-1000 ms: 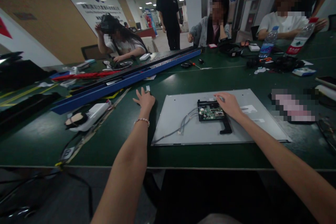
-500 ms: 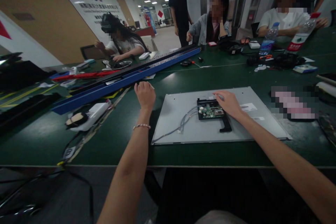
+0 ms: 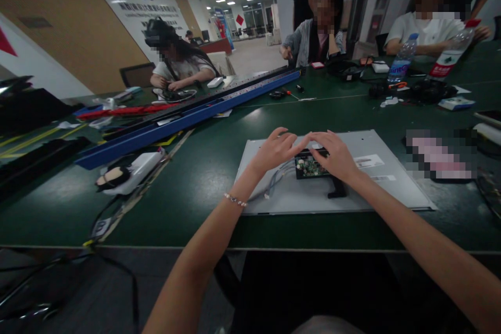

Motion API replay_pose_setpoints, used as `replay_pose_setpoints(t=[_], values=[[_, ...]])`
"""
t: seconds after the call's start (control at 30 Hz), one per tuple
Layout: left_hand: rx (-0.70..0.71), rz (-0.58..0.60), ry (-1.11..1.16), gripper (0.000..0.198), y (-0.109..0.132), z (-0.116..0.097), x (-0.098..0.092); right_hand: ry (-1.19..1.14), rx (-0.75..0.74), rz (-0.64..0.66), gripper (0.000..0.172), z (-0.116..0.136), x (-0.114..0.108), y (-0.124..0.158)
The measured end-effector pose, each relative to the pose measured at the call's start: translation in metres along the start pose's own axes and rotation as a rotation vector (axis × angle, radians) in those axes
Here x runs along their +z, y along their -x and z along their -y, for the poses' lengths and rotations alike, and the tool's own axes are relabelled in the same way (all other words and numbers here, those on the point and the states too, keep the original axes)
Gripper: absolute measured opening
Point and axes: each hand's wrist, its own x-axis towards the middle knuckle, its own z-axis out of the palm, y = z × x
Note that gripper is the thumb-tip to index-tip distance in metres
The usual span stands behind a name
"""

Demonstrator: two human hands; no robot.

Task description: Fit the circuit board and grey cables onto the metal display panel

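A flat grey panel (image 3: 368,195) lies on the green table before me. On it sits a small green circuit board (image 3: 311,168) in a black bracket (image 3: 337,189), with grey cables (image 3: 276,181) running off to the left. My right hand (image 3: 334,154) bends over the bracket's far edge, thumb toward me and fingers beyond. Over the panel's far left part, my left hand (image 3: 276,148) reaches in with partly curled fingers. Its fingertips meet those of my right hand at the bracket's far edge. Anything small between the fingertips is hidden.
A long blue rail (image 3: 188,120) crosses the table to the left, beyond a white device (image 3: 135,172). A pink phone-like object (image 3: 436,156) lies at right. Bottles (image 3: 403,60) and a screwdriver (image 3: 279,94) are farther back. Several people sit across the table.
My left hand has moved right, from beside the panel to the bracket's far edge, meeting my right hand. The right hand has shifted slightly. A standing person behind has moved right, partly out of sight.
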Motion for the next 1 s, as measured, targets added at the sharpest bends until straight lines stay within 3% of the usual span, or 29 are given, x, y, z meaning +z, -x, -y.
replay_pose_setpoints(t=[0.2,0.43,0.57,0.73,0.87,1.0], values=[[0.048,-0.023,0.089,0.058,-0.002,-0.011,0.005,-0.021,-0.074,-0.036,0.023,0.003,0.001,0.002],[0.024,-0.069,0.108,0.052,-0.003,-0.005,0.005,-0.022,-0.085,-0.092,0.015,0.008,-0.003,0.000],[-0.159,0.023,0.088,0.040,0.006,0.014,0.008,-0.042,-0.126,-0.090,0.015,0.018,-0.002,0.000],[-0.456,0.172,0.079,0.027,0.022,0.038,0.007,-0.011,-0.167,0.084,0.018,0.041,0.003,0.003],[-0.603,0.146,0.460,0.023,0.025,0.042,-0.010,0.037,-0.198,0.175,0.019,0.052,0.007,0.006],[-0.520,0.361,0.890,0.022,0.021,0.037,-0.026,0.062,-0.220,0.215,0.020,0.057,0.008,0.007]])
